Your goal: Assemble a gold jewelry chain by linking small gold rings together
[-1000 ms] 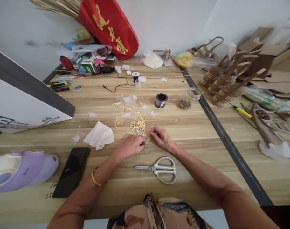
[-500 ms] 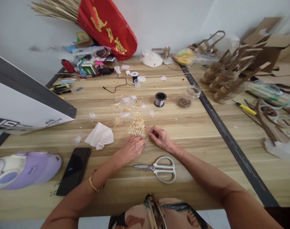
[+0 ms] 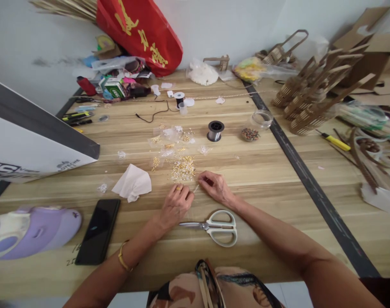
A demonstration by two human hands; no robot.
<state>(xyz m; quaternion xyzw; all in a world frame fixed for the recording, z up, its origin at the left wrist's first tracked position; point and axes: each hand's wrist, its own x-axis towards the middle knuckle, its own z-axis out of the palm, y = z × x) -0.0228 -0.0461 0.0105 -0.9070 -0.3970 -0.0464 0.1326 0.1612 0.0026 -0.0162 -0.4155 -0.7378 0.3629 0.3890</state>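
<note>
A thin, short beaded strand (image 3: pixel 196 188) runs between my two hands, with small pale beads on it. My left hand (image 3: pixel 176 204) holds its lower end between curled fingers; the fingertips are partly hidden. My right hand (image 3: pixel 216 187) pinches the upper end between thumb and forefinger. Just beyond my fingers lies a loose pile of gold and clear beads (image 3: pixel 183 167). White-handled scissors (image 3: pixel 221 228) rest on the table below my hands, blades pointing left.
Small plastic bags of beads (image 3: pixel 169 134) lie behind the pile. A wire spool (image 3: pixel 215 131) and a tipped jar of beads (image 3: pixel 255 126) stand beyond. At left are a cloth (image 3: pixel 132 183), a phone (image 3: pixel 98 232) and a large box (image 3: pixel 37 145). Small woven baskets (image 3: pixel 305 107) crowd the right.
My left hand has moved slightly down and turned, so its ring now shows. The right hand stays nearly in place, still pinching the beaded strand. The camera view has shifted a little.
</note>
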